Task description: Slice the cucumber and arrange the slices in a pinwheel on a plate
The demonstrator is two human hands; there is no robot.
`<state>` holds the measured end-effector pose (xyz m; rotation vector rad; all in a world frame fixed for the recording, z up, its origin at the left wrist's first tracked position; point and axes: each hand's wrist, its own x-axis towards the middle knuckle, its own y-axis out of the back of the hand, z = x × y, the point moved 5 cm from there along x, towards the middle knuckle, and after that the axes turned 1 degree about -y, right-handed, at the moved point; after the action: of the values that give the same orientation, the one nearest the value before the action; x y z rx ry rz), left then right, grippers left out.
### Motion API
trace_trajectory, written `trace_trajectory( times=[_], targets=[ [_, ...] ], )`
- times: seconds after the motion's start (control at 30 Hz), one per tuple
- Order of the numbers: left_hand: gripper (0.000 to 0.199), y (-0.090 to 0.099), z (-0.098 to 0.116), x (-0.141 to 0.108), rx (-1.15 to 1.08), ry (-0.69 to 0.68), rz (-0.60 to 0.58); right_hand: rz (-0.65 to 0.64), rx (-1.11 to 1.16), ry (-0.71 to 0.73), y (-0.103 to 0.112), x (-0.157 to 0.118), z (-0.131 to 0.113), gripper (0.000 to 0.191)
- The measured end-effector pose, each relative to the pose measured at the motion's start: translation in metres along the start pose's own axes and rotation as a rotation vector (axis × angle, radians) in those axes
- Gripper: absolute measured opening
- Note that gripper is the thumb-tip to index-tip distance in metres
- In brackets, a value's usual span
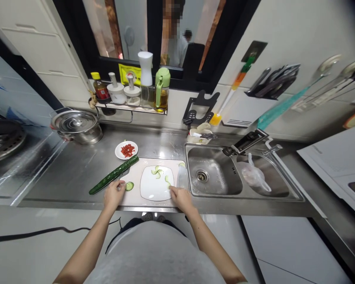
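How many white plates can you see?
2: a round plate with red bits on the counter, and a square plate with green slices on the cutting board.

Lidded pot (pixel 90 136): near the back edge of the worktop (pixel 62 169), toward its left end
Wall rack (pixel 149 109): yellow-capped bottle (pixel 101 88) at its left end, green-topped bottle (pixel 162 90) at its right — two jars (pixel 117 95) between
White caddy (pixel 198 138): sink's back left corner
Sink (pixel 225 169): plastic bag (pixel 254 176) in the right basin — faucet (pixel 245 142) at the back edge
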<state>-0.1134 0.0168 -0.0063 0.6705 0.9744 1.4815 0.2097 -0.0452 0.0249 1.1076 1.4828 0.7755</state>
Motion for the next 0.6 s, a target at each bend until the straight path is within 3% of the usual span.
trace_trajectory(
  times=[0.2,0.6],
  targets=[
    [0.036,-0.008,-0.002,0.003,0.055,0.002,-0.050,-0.015,-0.096,0.007,-0.007,0.001,-0.011,0.036],
    [0.038,-0.015,0.011,-0.007,0.124,-0.026,-0.088,0.026,-0.049,-0.039,-0.010,-0.002,-0.013,0.039]
  ],
)
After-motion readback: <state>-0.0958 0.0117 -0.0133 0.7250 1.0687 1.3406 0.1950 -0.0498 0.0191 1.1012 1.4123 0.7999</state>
